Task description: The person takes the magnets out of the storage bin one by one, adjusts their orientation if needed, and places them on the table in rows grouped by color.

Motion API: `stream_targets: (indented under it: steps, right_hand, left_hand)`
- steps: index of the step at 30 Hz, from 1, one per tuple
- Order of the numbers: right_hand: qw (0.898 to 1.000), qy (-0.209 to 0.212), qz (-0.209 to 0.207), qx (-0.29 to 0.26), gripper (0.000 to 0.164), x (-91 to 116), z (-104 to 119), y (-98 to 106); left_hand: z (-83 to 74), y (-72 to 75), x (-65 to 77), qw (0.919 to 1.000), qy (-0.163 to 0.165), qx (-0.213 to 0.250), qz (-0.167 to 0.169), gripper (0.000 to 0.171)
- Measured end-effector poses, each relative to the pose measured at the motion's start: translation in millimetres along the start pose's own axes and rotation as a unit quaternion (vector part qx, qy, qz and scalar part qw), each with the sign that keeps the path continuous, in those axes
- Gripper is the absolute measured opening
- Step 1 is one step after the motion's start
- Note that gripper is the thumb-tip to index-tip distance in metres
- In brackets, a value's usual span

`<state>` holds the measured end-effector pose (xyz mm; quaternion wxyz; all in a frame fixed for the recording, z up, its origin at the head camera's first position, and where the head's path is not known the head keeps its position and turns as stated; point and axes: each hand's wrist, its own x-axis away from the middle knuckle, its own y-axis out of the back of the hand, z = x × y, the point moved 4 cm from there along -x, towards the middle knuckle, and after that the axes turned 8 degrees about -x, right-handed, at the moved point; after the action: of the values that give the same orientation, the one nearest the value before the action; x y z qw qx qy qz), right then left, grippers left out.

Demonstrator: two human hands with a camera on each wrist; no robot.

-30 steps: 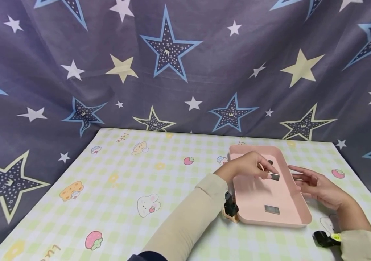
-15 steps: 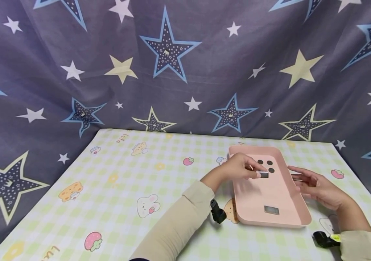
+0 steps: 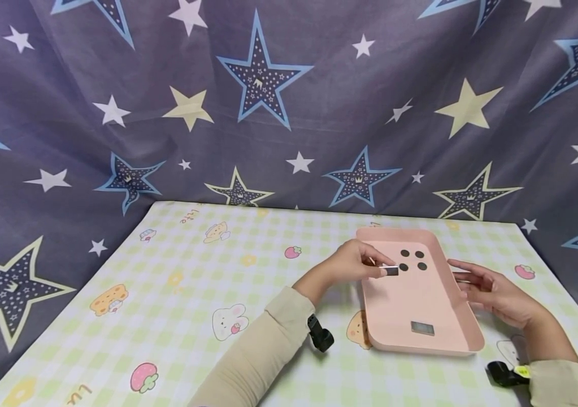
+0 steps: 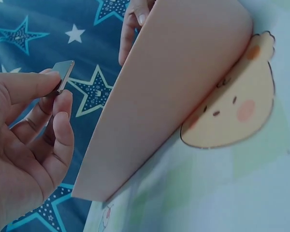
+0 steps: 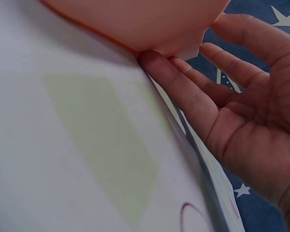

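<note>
My left hand [image 3: 347, 263] pinches a small flat rectangular piece with a dark face and shiny metallic edges [image 3: 392, 271] between thumb and fingertips. It hovers over the left side of a shallow pink tray [image 3: 411, 299]. In the left wrist view the held piece [image 4: 63, 75] is tilted, beside the tray's outer wall [image 4: 150, 87]. Several dark round discs [image 3: 404, 253] show on the far part of the tray floor. A similar grey rectangular piece [image 3: 422, 328] lies near the tray's front. My right hand [image 3: 502, 294], fingers extended, touches the outside of the tray's right wall.
The tray stands on a table with a green-and-white checked cloth [image 3: 278, 305] printed with cartoon figures. A dark curtain with stars [image 3: 299, 113] hangs behind the table's far edge. Black wrist cameras hang at both sleeves.
My left hand has moved left across the tray with the pinched piece, uncovering the dark discs. My right hand and the tray have stayed in place.
</note>
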<state>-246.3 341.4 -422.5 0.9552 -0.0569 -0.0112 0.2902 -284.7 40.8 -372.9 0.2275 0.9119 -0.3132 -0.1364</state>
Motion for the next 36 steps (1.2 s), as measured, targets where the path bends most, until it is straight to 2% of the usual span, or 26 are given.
stream_targets:
  steps: [7,14,22,30,36]
  right_hand:
    - [1.000,0.005,0.009,-0.009,0.061,1,2,-2]
    - [1.000,0.002,0.009,-0.006,0.060,1,1,-1]
    - [1.000,0.005,0.016,-0.012,0.061,0,0,0]
    - [0.998,0.014,0.042,-0.036,0.061,-1,1,-3]
    - [0.999,0.013,0.038,-0.032,0.061,-2,0,-3]
  left_hand:
    - [5.0,11.4,10.0,0.9998,-0.004,-0.002,-0.020,0.018]
    - [13.0,26.3,20.6,0.9993,0.008,0.024,-0.028,0.019]
    - [22.7,39.1,30.7,0.9993,0.010,0.020,-0.032,0.020]
    - [27.8,51.1,42.4,0.9988,0.018,0.016,-0.043,0.019]
    - [33.6,58.4,47.9,0.9980,0.017,0.017,-0.059,0.020]
